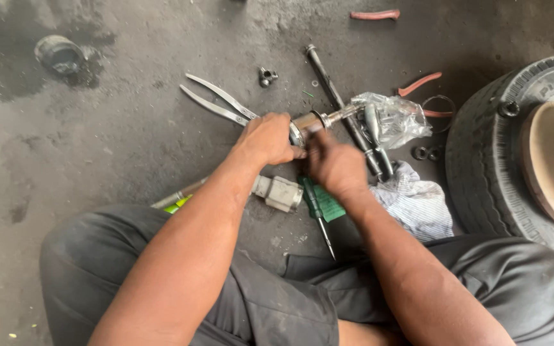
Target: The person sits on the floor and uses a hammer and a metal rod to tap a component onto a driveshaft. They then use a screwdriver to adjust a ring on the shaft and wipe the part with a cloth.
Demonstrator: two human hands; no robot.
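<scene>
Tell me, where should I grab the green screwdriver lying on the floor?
Take the green screwdriver by its green handle, probably coming from above. The handle is the thick end, lying just under the right hand, while the thin metal shaft points down toward the person's legs. The metal cylinder sits close on its left, so reach in carefully.

This looks like a vehicle repair workshop, with the work done on a stained, oil-darkened concrete floor (117,147) rather than at a worktop. A worn tyre (488,166) on its wheel lies at the right, and tools and parts are scattered about: long metal pliers (216,102), a screwdriver (318,221), a dark steel rod (338,102), red-handled pliers (421,83), small nuts (267,77) and washers (426,154), and a dirty rag (415,202). A dark round object (60,54) at the upper left is probably a greasy can or cup, though it is too dim to tell.
</scene>
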